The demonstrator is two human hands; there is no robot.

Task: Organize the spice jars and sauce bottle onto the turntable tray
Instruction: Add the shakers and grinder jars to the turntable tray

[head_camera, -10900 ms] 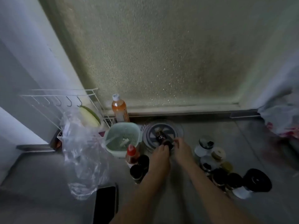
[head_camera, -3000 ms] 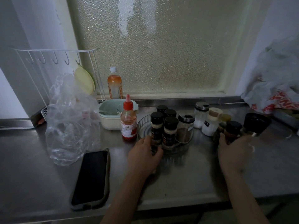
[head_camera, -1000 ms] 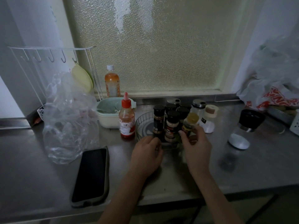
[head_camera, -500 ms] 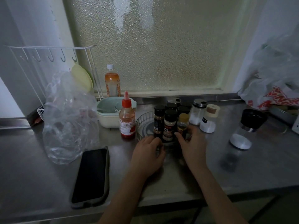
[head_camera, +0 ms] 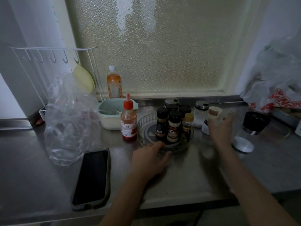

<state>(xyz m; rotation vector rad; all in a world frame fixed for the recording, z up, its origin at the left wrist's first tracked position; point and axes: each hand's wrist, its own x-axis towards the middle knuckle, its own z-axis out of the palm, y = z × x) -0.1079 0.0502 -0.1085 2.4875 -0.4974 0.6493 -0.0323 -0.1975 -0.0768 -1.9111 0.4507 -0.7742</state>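
Note:
A clear round turntable tray stands on the steel counter and holds several dark-capped spice jars plus a small yellow-capped jar at its right side. My left hand rests on the tray's near rim. To the tray's right, my right hand is wrapped around a white jar with a tan cap. A glass shaker with a metal lid stands just left of that jar. The red-capped sauce bottle stands on the counter, left of the tray.
A black-topped grinder stands at the right. A phone lies at the front left, beside a crumpled clear bag. A pale bowl, an orange drink bottle and a wire rack are behind; plastic bags sit far right.
My right hand let go of the yellow-capped jar, now standing on the tray, and moved right to close around the white tan-capped jar. My left hand stays at the tray's rim.

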